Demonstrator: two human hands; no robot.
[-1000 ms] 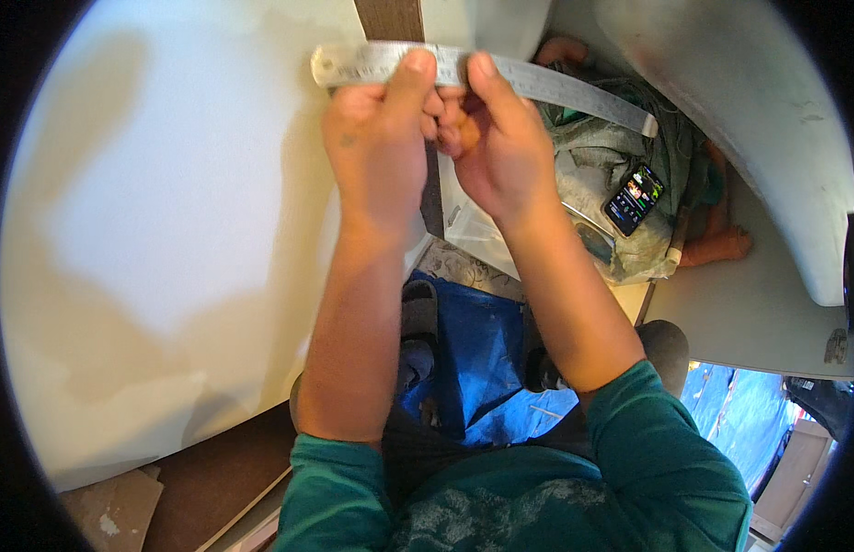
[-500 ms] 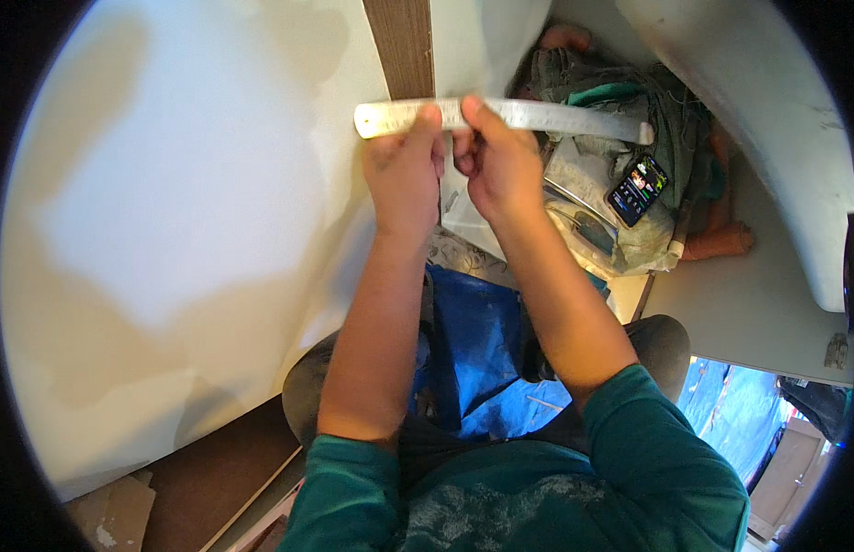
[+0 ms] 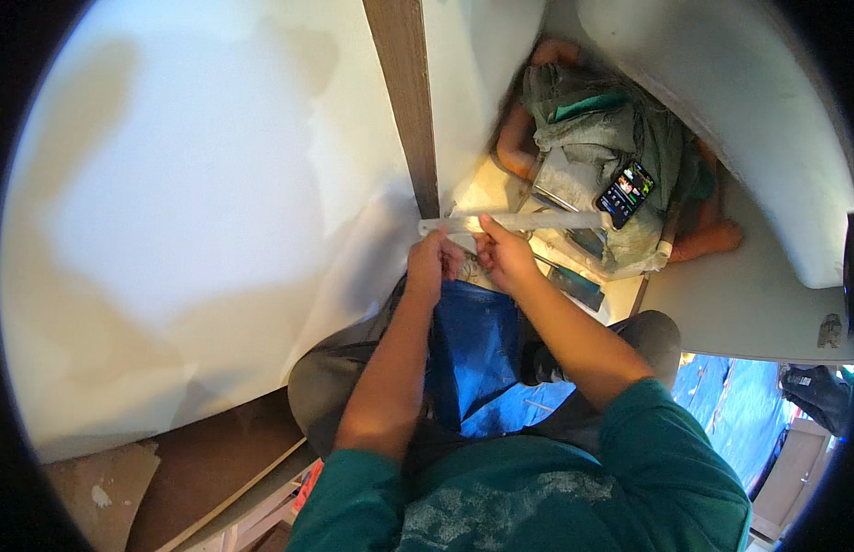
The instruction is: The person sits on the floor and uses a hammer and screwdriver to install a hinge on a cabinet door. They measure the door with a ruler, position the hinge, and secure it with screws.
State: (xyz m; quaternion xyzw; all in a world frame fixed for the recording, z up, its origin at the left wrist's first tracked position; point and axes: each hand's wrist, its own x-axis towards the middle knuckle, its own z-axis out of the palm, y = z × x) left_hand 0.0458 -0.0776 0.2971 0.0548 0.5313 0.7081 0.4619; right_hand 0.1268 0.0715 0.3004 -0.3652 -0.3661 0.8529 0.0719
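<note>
A long metal ruler (image 3: 533, 221) lies crosswise in front of me, gripped by both hands. My left hand (image 3: 431, 258) is closed on it near the holed left end, thumb on top. My right hand (image 3: 500, 253) grips it a little to the right, also thumb up. Beyond the ruler's right end, a phone with a lit screen (image 3: 632, 184) rests on a grey-green cloth bundle (image 3: 657, 129). A dark, flat tool (image 3: 578, 285) lies below the ruler on a pale surface.
A white panel (image 3: 169, 184) fills the left, beside a brown strip (image 3: 399, 74). A curved grey-white panel (image 3: 758, 120) hangs upper right. Orange-brown curved forms (image 3: 707, 237), unclear, flank the bundle. Blue sheeting (image 3: 473, 359) lies between my knees (image 3: 652, 345); brown boards (image 3: 206, 469) lie lower left.
Both hands have come down and nearer my body with the ruler, which now sits lower in the view. More of the brown strip and the pale surface under the bundle shows.
</note>
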